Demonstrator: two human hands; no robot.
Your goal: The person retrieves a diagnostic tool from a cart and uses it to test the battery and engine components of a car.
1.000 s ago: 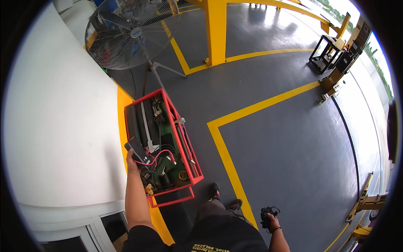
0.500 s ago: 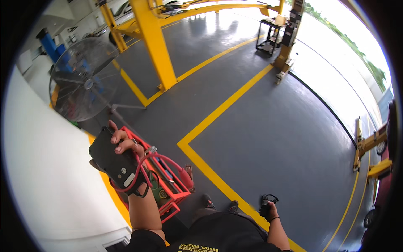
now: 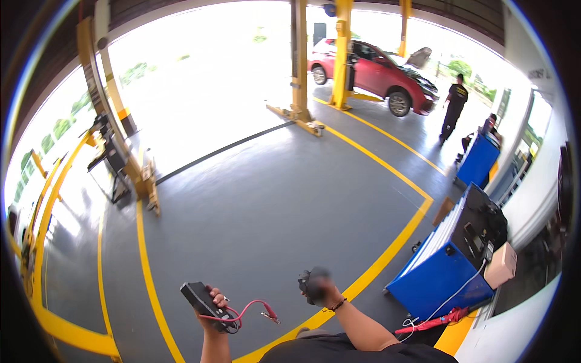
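My left hand (image 3: pixel 216 296) is closed round a black, box-shaped handheld tester (image 3: pixel 195 296), held up over the grey floor. A red lead (image 3: pixel 247 304) loops from the tester's lower end, and its red clip (image 3: pixel 269 312) with a metal tip hangs free to the right. To the right of that, my right hand (image 3: pixel 330 294) grips a dark bundle (image 3: pixel 310 283) that looks like a coiled black cable or clamp. Motion blur hides its exact kind. A dark bracelet is on my right wrist.
At the right stands a blue tool cabinet (image 3: pixel 440 281) with things on its dark top. A white cord and a red umbrella (image 3: pixel 445 320) lie beside it. A red car (image 3: pixel 375 69) with its hood up stands by yellow lift posts (image 3: pixel 341 66). Two people (image 3: pixel 455 106) are near another blue cabinet (image 3: pixel 478 160).
My view has swung right, from the fan and red cart to the open bay and red car. The tester now appears lower and closer to my right hand. Both hands still hold their things.
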